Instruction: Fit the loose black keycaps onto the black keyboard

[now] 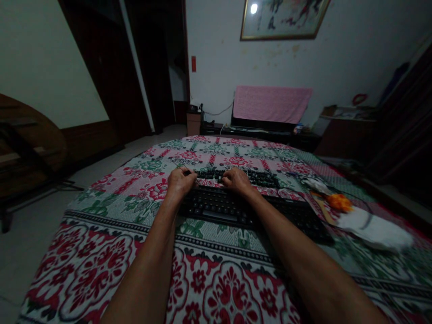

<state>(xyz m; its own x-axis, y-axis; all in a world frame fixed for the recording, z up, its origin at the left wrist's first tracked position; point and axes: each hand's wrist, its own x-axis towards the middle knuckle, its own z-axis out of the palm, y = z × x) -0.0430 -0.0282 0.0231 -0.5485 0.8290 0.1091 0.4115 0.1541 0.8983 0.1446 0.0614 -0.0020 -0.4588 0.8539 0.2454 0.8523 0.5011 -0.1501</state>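
A black keyboard (219, 209) lies across the patterned cloth in front of me. Just beyond its far edge, many small black keycaps (266, 178) are laid out in rows. My left hand (181, 181) is over the keyboard's far left corner, its thumb and fingers pinched together at a small dark piece too unclear to name. Above the left end of the keycap rows is my right hand (237, 180), fingers curled and closed; whatever its fingertips hold is too small to make out. My right forearm covers part of the keyboard.
To the right lie an orange bundle (340, 202), a flat wooden strip (324, 210), a crumpled white piece (317, 185) and a white bag-like item (374, 228). The red, green and white cloth (209, 252) covers the surface. A pink towel (272, 103) hangs at the far wall.
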